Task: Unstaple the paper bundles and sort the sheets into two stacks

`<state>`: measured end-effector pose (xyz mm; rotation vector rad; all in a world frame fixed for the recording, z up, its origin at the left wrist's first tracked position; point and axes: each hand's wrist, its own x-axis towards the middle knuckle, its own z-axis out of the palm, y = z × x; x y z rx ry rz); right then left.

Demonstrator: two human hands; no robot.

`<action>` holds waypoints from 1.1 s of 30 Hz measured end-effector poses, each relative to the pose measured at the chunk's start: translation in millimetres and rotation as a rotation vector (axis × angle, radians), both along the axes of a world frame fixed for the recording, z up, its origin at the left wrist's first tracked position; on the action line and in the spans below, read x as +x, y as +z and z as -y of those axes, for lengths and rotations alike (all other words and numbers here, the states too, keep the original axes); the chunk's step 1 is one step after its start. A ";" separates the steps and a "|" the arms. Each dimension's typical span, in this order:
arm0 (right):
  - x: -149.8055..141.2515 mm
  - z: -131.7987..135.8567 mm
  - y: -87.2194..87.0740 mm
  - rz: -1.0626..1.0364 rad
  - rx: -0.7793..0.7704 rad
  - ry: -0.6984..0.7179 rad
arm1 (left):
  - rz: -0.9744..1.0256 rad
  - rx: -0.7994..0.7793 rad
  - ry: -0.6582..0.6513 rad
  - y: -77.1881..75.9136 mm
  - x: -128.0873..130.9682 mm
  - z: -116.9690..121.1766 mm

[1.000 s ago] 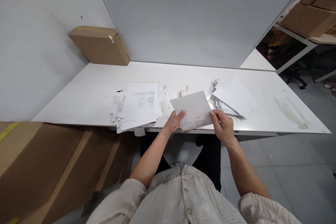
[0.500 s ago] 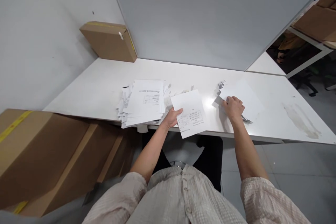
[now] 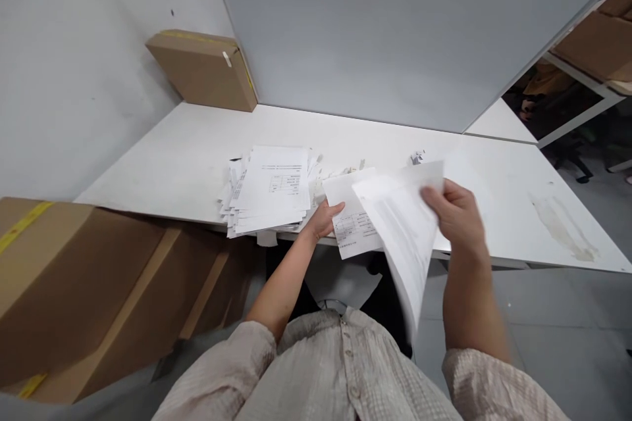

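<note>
My right hand point(image 3: 457, 218) is closed on a sheaf of white papers point(image 3: 402, 237), lifted off the white table point(image 3: 187, 158) and hanging down over its front edge. My left hand point(image 3: 323, 220) rests with its fingers on the left edge of a single printed sheet point(image 3: 353, 227) lying at the table's front edge. A thick untidy stack of printed papers point(image 3: 271, 191) lies just left of that hand. Small paper scraps point(image 3: 417, 157) remain where the right pile lay.
A closed cardboard box point(image 3: 205, 72) leans in the table's back left corner. Large cardboard boxes point(image 3: 74, 289) stand on the floor to my left. Grey partition walls close off the back. A stained patch point(image 3: 560, 227) marks the table's right end; shelving with boxes point(image 3: 600, 39) stands beyond.
My right hand let go of the single sheet, reached to the pile on the right, and has now lifted it toward me. My left hand stays on the sheet.
</note>
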<state>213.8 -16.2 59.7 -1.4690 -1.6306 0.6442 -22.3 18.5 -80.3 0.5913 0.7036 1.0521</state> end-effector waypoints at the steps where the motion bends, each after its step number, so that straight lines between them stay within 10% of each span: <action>1: -9.2 -6.3 -8.4 0.030 0.001 -0.015 | -0.005 -0.011 0.006 0.2 0.5 -0.1; 8: -39.2 -49.7 -77.1 0.451 -0.032 -0.164 | 0.074 -0.073 0.010 9.9 1.4 0.1; 20: -57.7 -47.3 -90.9 0.555 -0.014 -0.090 | 0.023 -0.021 -0.004 11.6 2.8 1.9; 28: -40.9 -42.3 -95.9 -0.117 -0.166 -0.027 | -0.037 0.053 -0.027 11.1 0.6 3.3; 33: -33.2 -31.8 -78.4 -0.389 -0.171 0.074 | -0.316 0.300 0.130 47.7 2.4 4.6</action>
